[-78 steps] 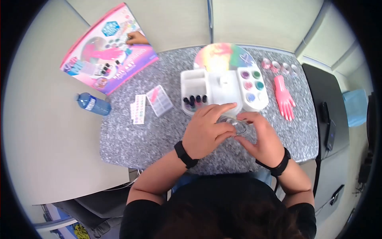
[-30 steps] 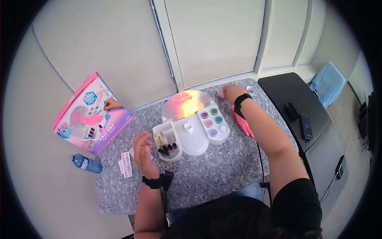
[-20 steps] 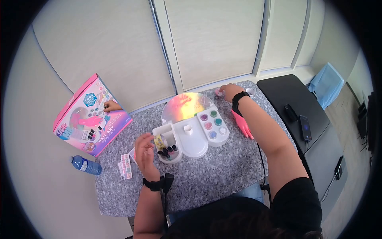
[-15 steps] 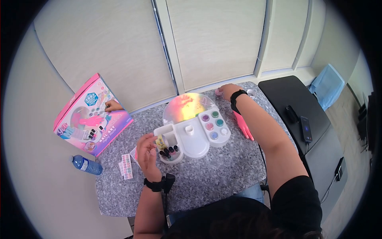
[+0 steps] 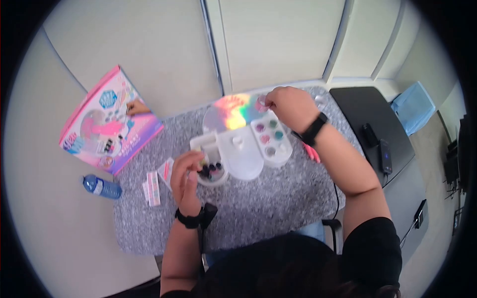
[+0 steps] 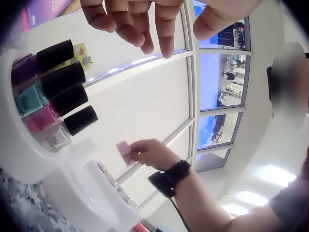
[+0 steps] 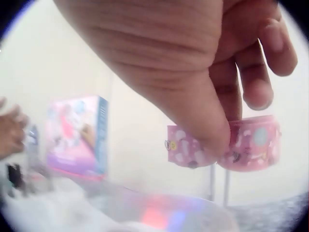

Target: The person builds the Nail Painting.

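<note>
Right hand [image 5: 294, 109]: grip narrowed, pinching the pink roll [image 7: 251, 149] in the air above the tray's [image 5: 242, 163] rear. Left hand [image 5: 188, 180]: grip wide, near the bottles [image 5: 210, 171] at the tray's left end. Box [image 5: 110, 121]: standing left of the tray.

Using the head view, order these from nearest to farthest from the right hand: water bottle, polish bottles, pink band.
1. Pink band: pinched in the right hand.
2. Polish bottles: beside the left hand.
3. Water bottle: far left.
</note>
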`<state>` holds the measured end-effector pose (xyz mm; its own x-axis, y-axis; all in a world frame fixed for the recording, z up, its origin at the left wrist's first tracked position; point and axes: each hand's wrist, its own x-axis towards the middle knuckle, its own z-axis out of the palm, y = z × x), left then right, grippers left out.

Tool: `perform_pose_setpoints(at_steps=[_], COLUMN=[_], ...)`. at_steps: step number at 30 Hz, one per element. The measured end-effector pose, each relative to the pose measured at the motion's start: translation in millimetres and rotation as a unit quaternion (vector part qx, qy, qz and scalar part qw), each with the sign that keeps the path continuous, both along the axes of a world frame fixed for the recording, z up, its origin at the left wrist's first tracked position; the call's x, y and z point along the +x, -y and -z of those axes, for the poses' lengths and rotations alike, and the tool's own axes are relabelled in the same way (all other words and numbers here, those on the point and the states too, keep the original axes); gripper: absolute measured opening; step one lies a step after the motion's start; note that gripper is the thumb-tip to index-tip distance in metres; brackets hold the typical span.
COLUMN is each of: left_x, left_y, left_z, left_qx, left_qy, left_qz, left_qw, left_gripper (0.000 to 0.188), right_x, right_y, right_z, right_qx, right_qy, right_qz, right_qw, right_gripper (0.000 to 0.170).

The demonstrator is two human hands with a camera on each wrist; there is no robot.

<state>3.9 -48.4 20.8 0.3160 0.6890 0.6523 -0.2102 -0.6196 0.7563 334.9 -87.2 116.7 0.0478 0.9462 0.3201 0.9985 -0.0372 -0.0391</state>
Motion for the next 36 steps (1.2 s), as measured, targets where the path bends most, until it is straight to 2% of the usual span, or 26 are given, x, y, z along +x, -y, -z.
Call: perform_pose_setpoints(at_steps=[1,3,5,7,8,9,12,15,17,19,20,22,26,28,30,32,36], left_x=[-3,1,6,10,12,15,20,25,25,28,28,26,25,23,21,17,8], left_y=[5,10,17,21,24,26,28,33,31,31,30,31,35,33,31,31,32], left_z=[0,-1,0,-1,-1,-1,3,5,9,9,7,1,-4,-5,-4,-6,-20], left_qx=[-0.017,-0.008,-0.006,-0.052,-0.087,-0.09,-0.124,-0.179,-0.184,-0.097,-0.097,-0.011,-0.045,0.003,0.03,0.061,0.097], left_qy=[-0.012,-0.015,-0.014,-0.036,-0.037,-0.04,-0.165,-0.173,-0.181,-0.184,-0.184,-0.227,-0.267,-0.329,-0.316,-0.303,-0.362], left_qz=[-0.007,0.106,0.123,0.186,0.212,0.211,0.181,0.183,0.181,0.165,0.165,0.2,0.232,0.225,0.23,0.233,0.216], left_qw=[1.0,0.994,0.992,0.98,0.973,0.973,0.962,0.951,0.949,0.964,0.964,0.953,0.934,0.917,0.92,0.922,0.902], left_gripper=[0.042,0.041,0.039,0.038,0.031,0.031,0.021,0.025,0.02,0.025,0.025,0.03,0.025,0.023,0.021,0.02,0.014], right_x=[-24,-68,-97,-109,-111,-111,-113,-108,-105,-103,-102,-103,-105,-108,-109,-110,-110], right_y=[25,75,104,120,125,126,129,127,129,130,132,134,139,143,147,148,156], right_z=[-4,5,29,56,66,73,84,82,77,77,72,65,59,58,57,61,65], right_qx=[0.004,-0.055,-0.1,-0.103,-0.103,-0.104,-0.088,-0.038,0.002,0.028,0.042,0.056,0.068,0.06,0.027,0.032,0.008], right_qy=[-0.017,-0.088,0.009,0.024,0.043,0.04,0.056,0.022,0.002,0.004,0.004,0.003,-0.078,-0.101,-0.133,-0.114,-0.067], right_qz=[-0.054,-0.147,-0.208,-0.215,-0.218,-0.219,-0.234,-0.248,-0.212,-0.208,-0.2,-0.192,-0.224,-0.237,-0.223,-0.217,-0.2], right_qw=[0.998,0.984,0.973,0.971,0.969,0.969,0.967,0.968,0.977,0.978,0.979,0.98,0.969,0.964,0.965,0.969,0.977], right_gripper=[0.014,0.013,0.012,0.011,0.009,0.009,0.01,0.01,0.018,0.023,0.023,0.023,0.026,0.026,0.023,0.023,0.023])
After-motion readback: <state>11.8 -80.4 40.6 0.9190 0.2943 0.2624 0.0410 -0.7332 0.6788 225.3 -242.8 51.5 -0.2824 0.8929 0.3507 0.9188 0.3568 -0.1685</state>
